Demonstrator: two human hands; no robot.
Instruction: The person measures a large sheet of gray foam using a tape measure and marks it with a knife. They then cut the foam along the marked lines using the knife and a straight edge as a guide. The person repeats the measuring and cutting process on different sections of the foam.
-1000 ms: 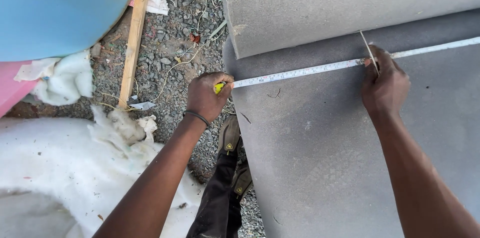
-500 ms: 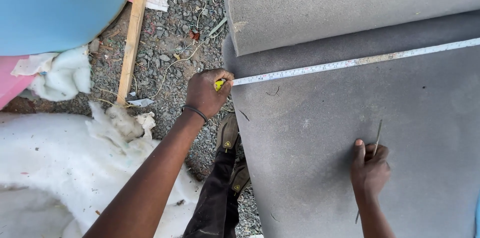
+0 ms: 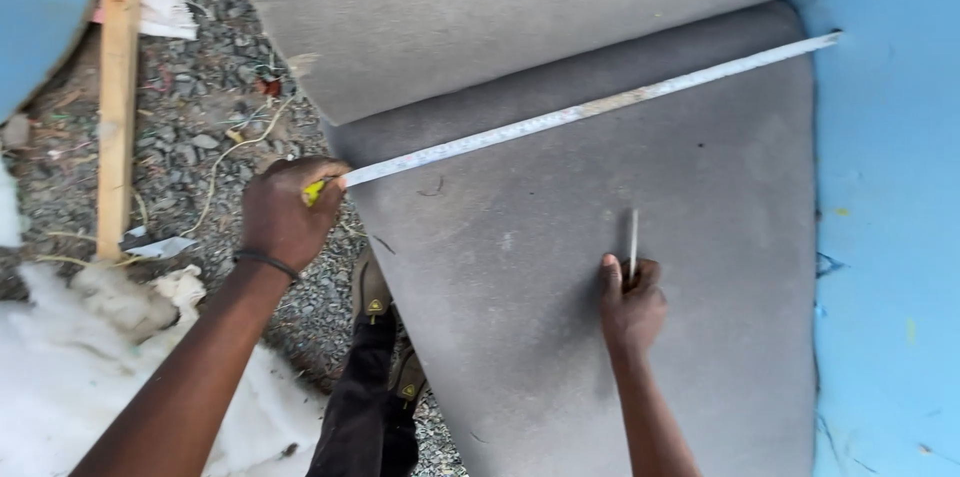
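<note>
A grey foam sheet lies spread out in front of me, its upper part folded or rolled. A white measuring tape stretches across it from left to right. My left hand grips the yellow tape case at the sheet's left edge. My right hand rests on the lower middle of the sheet, below the tape, and holds a thin pale stick-like marker that points upward.
Gravel ground lies to the left, with a wooden batten and white fluffy stuffing. Blue foam borders the grey sheet on the right. My trouser leg and shoe stand by the sheet's left edge.
My right hand left the tape line and dropped down the sheet with the marker. The view shifted right, showing the tape's far end and the blue foam. My left hand stays put.
</note>
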